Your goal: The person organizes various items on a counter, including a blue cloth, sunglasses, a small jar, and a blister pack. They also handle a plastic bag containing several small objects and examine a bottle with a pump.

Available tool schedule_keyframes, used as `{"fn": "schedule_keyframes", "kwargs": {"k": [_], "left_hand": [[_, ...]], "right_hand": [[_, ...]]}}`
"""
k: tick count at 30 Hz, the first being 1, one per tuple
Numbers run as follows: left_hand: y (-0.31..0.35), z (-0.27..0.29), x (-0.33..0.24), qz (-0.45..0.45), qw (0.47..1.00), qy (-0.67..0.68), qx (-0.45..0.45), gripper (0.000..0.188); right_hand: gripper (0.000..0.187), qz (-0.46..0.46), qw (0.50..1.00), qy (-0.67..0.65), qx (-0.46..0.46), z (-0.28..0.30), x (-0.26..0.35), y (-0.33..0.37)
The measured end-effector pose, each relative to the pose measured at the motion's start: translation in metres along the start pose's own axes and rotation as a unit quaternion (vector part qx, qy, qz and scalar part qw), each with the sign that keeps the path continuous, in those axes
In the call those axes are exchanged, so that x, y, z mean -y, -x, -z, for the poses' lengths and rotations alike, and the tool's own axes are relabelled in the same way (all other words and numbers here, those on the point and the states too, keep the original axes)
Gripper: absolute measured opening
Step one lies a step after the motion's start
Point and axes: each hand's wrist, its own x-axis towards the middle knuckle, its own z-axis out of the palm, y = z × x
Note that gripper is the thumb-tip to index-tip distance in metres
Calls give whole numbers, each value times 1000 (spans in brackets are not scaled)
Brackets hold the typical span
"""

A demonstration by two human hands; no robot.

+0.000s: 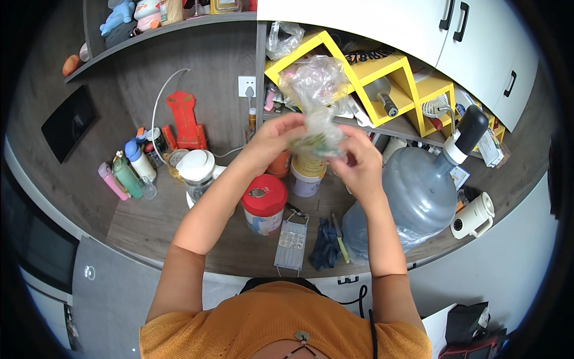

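Both my hands are raised above the counter, with a crumpled clear plastic bag (pixel 324 124) between them. My left hand (pixel 274 139) has its fingers closed on the bag's left side. On the other side my right hand (pixel 362 160) pinches the bag's edge. Something greenish shows in the lower part of the bag, too blurred to name. Just beneath it stands a yellow and lilac tub (pixel 307 182), its top partly hidden. A red-lidded canister (pixel 264 203) is nearer to me, below my left wrist. Another crumpled clear bag (pixel 315 78) lies behind, at the yellow shelf.
A large blue water bottle (pixel 412 185) with a pump stands right of my right forearm. A face mask (pixel 291 245), a dark cloth (pixel 325 244) and a knife (pixel 341 240) lie near the front edge. Left are a white-lidded jug (pixel 197 167) and several bottles. Yellow zigzag shelves (pixel 382 69) stand behind.
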Motion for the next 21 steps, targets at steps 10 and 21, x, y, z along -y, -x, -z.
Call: {"fn": "schedule_keyframes", "kwargs": {"k": [10, 21], "left_hand": [[-37, 27, -8, -407, 446, -791, -94, 43], [-89, 9, -11, -396, 360, -845, -6, 17]], "right_hand": [[31, -240, 961, 23, -137, 10, -57, 12], [32, -244, 957, -72, -138, 1, -69, 22]]}}
